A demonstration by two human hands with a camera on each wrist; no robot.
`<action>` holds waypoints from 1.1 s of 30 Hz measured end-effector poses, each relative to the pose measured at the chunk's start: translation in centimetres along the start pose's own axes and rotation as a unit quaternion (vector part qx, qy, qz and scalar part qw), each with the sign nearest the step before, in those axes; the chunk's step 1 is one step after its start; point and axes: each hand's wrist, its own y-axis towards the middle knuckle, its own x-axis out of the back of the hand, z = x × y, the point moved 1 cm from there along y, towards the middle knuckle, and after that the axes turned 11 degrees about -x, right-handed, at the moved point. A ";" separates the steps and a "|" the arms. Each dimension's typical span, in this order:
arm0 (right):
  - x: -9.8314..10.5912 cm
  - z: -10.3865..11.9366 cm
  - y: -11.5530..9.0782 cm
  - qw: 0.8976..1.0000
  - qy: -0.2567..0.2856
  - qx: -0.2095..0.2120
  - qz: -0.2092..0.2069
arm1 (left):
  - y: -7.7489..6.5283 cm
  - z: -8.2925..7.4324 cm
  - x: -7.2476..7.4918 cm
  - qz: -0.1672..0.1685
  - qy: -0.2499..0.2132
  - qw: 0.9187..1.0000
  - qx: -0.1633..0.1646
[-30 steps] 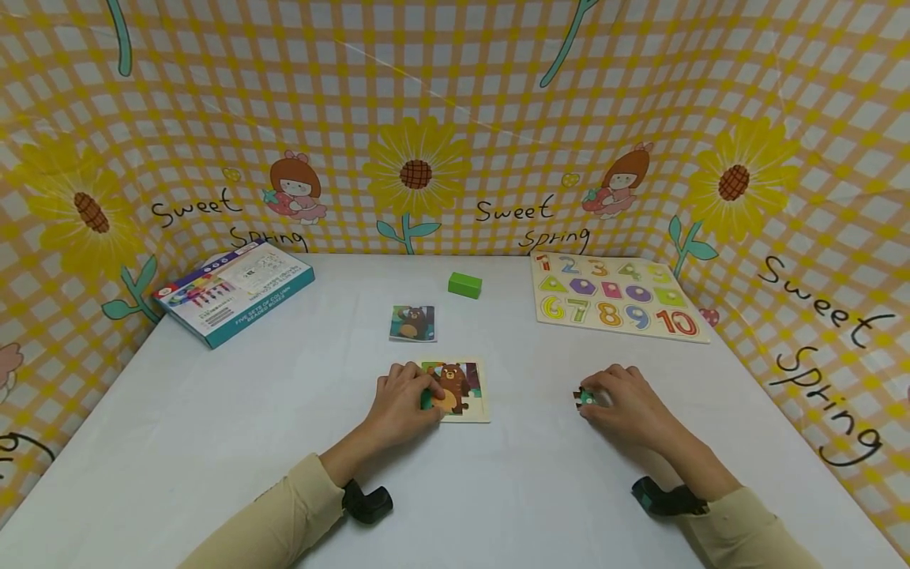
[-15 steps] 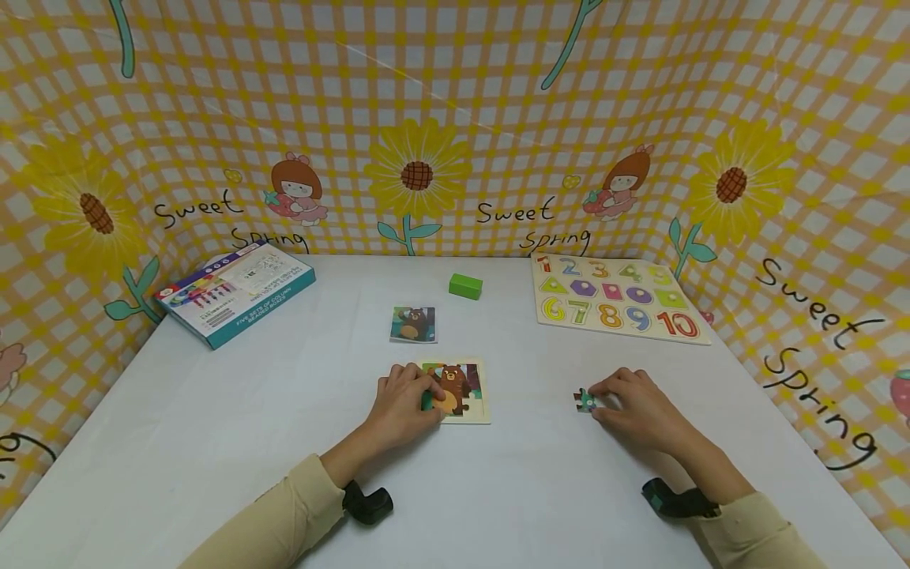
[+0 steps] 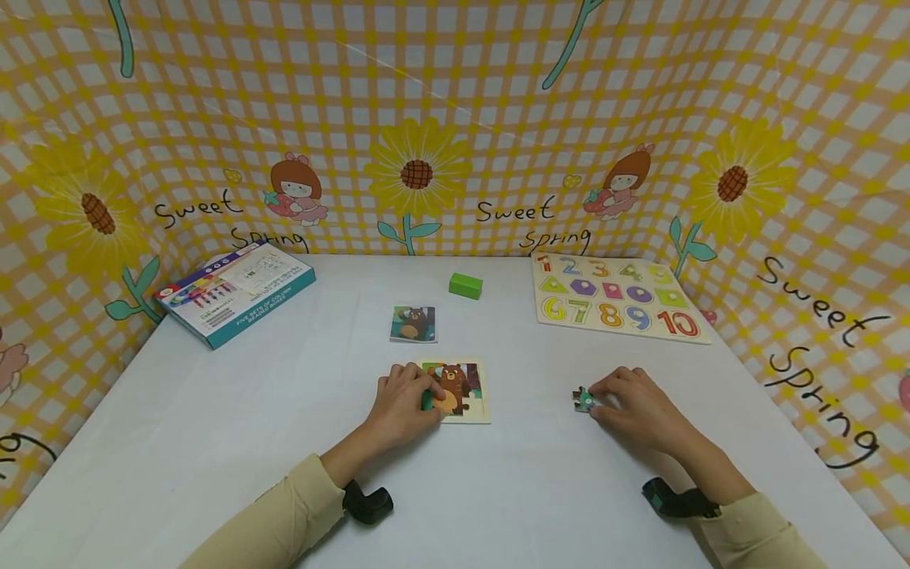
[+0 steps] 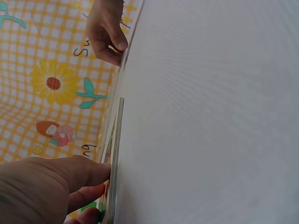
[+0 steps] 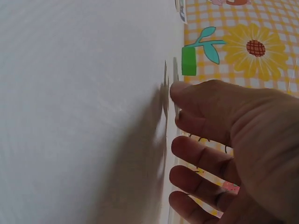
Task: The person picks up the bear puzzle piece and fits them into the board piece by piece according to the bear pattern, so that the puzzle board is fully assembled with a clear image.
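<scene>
My left hand (image 3: 404,403) rests on the left part of a small wooden bear jigsaw puzzle (image 3: 455,383) that lies flat in a pale frame. In the left wrist view, the thumb and fingertips lie on the frame's upper side (image 4: 115,154). The bear's upper body shows; pale wood is bare at the lower right corner. Well to the right, the thumb and index finger of my right hand (image 3: 640,411) pinch a small green and brown jigsaw piece (image 3: 583,399) by its right side, low over the table. The other right fingers are spread and bent in the right wrist view.
Behind the puzzle lies a bear picture card (image 3: 414,324), with a green block (image 3: 465,285) farther back. A number-and-shape board (image 3: 618,296) is at the back right, a flat teal-edged box (image 3: 238,292) at the back left. Checked cloth (image 3: 419,71) walls the white table (image 3: 533,490).
The right hand has shifted slightly right, and more of the jigsaw piece shows past its fingertips. The left hand and the puzzle have stayed put.
</scene>
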 end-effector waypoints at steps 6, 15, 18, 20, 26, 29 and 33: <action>0.2 1.4 0.0 1.000 0.019 0.005 0.008 | 0.0 0.1 -0.1 0.000 0.002 1.000 -0.001; -0.6 4.6 0.9 0.999 0.032 0.037 0.010 | 0.0 0.0 -0.1 0.001 0.000 1.000 0.005; -1.2 5.8 1.3 0.998 0.032 0.049 0.013 | 0.0 0.1 -0.1 0.001 0.000 1.000 0.006; -1.6 6.6 1.6 0.998 0.030 0.057 0.015 | 0.0 0.1 -0.1 0.001 0.000 1.000 0.006; -2.5 8.7 2.2 0.996 0.024 0.083 0.020 | 0.1 0.1 -0.1 0.002 0.002 1.000 0.008; -2.9 9.6 2.5 0.995 0.022 0.094 0.024 | 0.1 0.1 -0.1 0.003 0.002 1.000 0.008; -3.3 10.7 2.7 0.995 0.014 0.099 0.030 | 0.1 0.1 -0.1 0.001 0.003 1.000 0.006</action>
